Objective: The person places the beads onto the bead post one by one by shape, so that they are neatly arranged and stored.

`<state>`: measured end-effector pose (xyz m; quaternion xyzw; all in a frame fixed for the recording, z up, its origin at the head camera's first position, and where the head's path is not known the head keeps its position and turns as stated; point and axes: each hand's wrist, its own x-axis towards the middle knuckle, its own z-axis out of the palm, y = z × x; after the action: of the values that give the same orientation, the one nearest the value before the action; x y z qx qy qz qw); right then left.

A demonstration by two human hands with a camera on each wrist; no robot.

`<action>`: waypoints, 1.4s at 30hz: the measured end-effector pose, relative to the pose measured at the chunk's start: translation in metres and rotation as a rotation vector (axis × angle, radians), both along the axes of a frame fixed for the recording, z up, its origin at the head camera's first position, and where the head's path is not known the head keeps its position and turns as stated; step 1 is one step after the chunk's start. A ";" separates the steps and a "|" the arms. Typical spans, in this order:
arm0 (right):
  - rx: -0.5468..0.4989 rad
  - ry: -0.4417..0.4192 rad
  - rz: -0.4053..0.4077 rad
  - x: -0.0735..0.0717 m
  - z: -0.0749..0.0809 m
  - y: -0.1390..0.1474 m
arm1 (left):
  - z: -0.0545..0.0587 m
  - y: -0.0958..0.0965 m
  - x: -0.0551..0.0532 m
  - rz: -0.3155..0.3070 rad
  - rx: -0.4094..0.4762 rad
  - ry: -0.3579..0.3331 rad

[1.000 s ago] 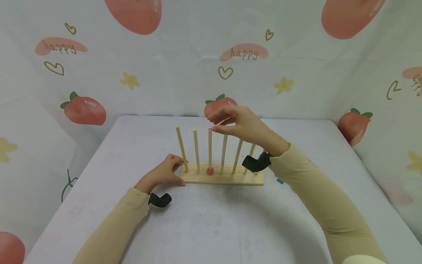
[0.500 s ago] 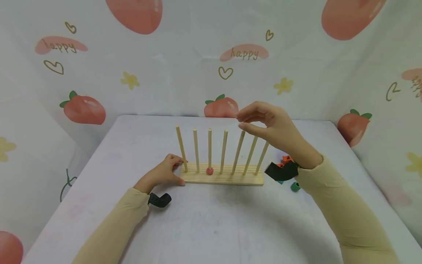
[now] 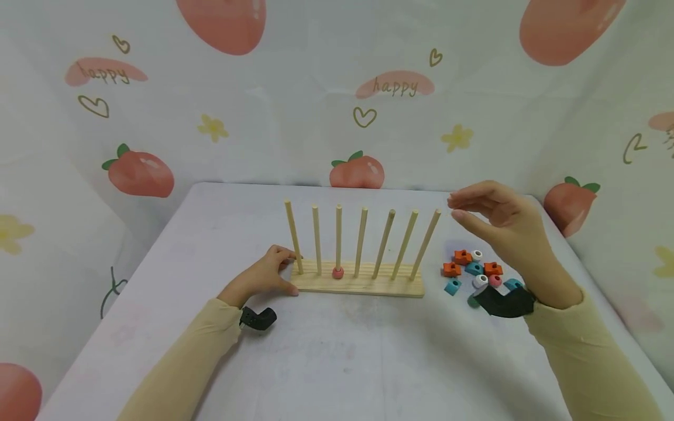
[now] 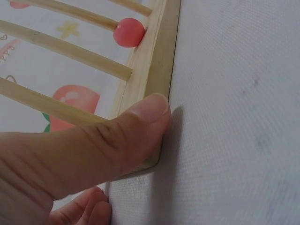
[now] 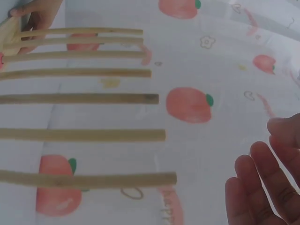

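In the middle of the head frame, wooden base [image 3: 358,286] with seven pegs [image 3: 360,242], red bead [image 3: 338,273] low on the third one from left. Gripped at its left end by left hand [image 3: 263,272], between thumb and fingers. At right of the frame, in the air, right hand [image 3: 508,225], thumb apart from gently bent fingers; below, loose beads [image 3: 474,268] on white cloth [image 3: 342,362].

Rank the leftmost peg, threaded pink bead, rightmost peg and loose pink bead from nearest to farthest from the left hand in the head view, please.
1. Leftmost peg: beside the left hand.
2. Threaded pink bead: third peg from left.
3. Rightmost peg: right end of the board.
4. Loose pink bead: right of the board.
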<state>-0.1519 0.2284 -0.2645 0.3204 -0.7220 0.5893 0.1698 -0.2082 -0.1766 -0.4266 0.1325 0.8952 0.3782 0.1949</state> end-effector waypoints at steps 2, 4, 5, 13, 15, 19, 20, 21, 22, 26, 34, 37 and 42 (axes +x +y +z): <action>-0.037 -0.025 -0.015 0.002 -0.005 0.011 | 0.000 0.000 0.001 -0.004 0.002 0.001; -0.084 -0.059 -0.029 0.004 -0.011 0.022 | 0.000 0.001 0.001 -0.001 0.003 0.000; -0.102 -0.080 -0.044 0.006 -0.015 0.027 | 0.000 0.001 0.001 0.002 0.003 -0.001; 0.019 -0.212 -0.326 0.014 -0.045 0.071 | 0.001 -0.001 0.001 -0.005 -0.008 0.006; 0.102 -0.243 -0.405 0.015 -0.054 0.079 | 0.001 -0.002 0.001 -0.002 -0.012 0.005; 0.229 -0.307 -0.503 0.018 -0.072 0.095 | 0.002 -0.003 0.002 0.004 -0.017 -0.002; 0.236 -0.324 -0.507 0.019 -0.077 0.099 | 0.002 -0.003 0.002 0.004 -0.013 -0.005; 0.242 -0.342 -0.515 0.020 -0.081 0.103 | 0.002 -0.002 0.002 0.002 -0.010 -0.006; 0.247 -0.354 -0.523 0.021 -0.085 0.107 | 0.002 -0.002 0.002 0.001 -0.004 -0.008; 0.269 -0.419 -0.540 0.025 -0.099 0.122 | 0.002 0.000 0.001 -0.002 0.009 -0.004; 0.454 -0.560 -0.550 0.029 -0.127 0.142 | 0.000 0.001 0.000 0.012 0.005 -0.002; 0.521 -0.588 -0.526 0.031 -0.137 0.143 | 0.000 0.001 0.001 0.015 0.001 0.000; 0.558 -0.594 -0.495 0.031 -0.150 0.141 | 0.001 0.001 0.001 0.015 -0.008 0.006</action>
<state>-0.1211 0.3694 -0.4146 -0.0103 -0.9246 0.3807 -0.0012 -0.2070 -0.1754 -0.4257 0.1259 0.8983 0.3755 0.1901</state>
